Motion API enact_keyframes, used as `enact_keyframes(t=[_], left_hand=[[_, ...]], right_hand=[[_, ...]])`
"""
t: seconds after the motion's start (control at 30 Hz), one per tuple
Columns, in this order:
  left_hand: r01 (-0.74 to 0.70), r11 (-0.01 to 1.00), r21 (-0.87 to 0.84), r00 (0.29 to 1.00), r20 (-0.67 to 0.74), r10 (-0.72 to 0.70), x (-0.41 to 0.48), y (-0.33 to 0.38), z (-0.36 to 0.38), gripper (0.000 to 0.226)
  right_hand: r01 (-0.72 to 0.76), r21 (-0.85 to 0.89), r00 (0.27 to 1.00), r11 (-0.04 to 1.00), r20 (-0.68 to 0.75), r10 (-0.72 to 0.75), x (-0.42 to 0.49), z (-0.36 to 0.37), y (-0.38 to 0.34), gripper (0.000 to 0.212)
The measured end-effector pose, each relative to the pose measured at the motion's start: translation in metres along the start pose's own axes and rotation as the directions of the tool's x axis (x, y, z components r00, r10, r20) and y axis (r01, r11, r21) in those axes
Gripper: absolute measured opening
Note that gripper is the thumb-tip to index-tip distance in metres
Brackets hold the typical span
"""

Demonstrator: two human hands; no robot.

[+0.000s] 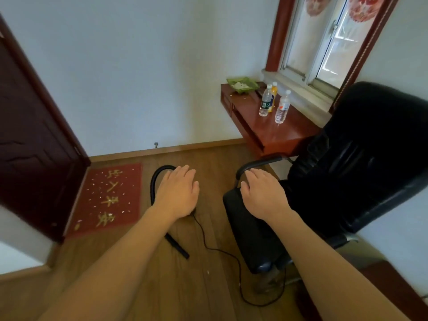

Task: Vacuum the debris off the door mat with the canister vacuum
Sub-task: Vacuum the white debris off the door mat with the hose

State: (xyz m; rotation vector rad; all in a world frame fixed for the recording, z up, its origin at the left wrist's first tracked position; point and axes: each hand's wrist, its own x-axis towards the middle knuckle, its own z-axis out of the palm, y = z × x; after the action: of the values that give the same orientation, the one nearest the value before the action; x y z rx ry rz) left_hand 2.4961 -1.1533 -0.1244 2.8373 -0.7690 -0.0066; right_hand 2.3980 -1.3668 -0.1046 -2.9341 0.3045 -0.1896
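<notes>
A red door mat (108, 198) with gold characters lies on the wooden floor by the dark door, strewn with small pale bits of debris. A black vacuum hose (154, 181) arcs up from the floor right of the mat, and its black nozzle end (177, 246) lies on the floor nearer to me. The canister itself is hidden behind my left hand (178, 193), which is stretched out flat, palm down, holding nothing. My right hand (261, 195) hovers the same way over the chair's seat, fingers apart and empty.
A black office chair (347, 181) stands close on the right. A thin black cord (222, 251) runs across the floor under it. A red-brown desk (273, 128) by the window carries bottles and a green tray. The dark door (34, 140) stands open at left.
</notes>
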Motion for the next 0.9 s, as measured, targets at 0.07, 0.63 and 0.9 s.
enact_keyframes(t=[0.07, 0.63, 0.9], left_hand=[[0.033, 0.999, 0.005, 0.999, -0.002, -0.033, 0.003, -0.015, -0.002, 0.052], [0.334, 0.943, -0.010, 0.941, -0.052, -0.334, 0.091, -0.088, -0.009, 0.054], [0.423, 0.906, -0.006, 0.905, -0.034, -0.423, 0.111, -0.126, -0.011, 0.056]], right_hand=[[0.037, 0.018, 0.999, 0.999, 0.015, -0.038, 0.016, 0.004, -0.012, 0.042], [0.280, 0.033, 0.951, 0.959, 0.125, -0.282, 0.191, 0.035, -0.048, 0.046], [0.355, 0.025, 0.920, 0.935, 0.169, -0.354, 0.247, 0.051, -0.074, 0.046]])
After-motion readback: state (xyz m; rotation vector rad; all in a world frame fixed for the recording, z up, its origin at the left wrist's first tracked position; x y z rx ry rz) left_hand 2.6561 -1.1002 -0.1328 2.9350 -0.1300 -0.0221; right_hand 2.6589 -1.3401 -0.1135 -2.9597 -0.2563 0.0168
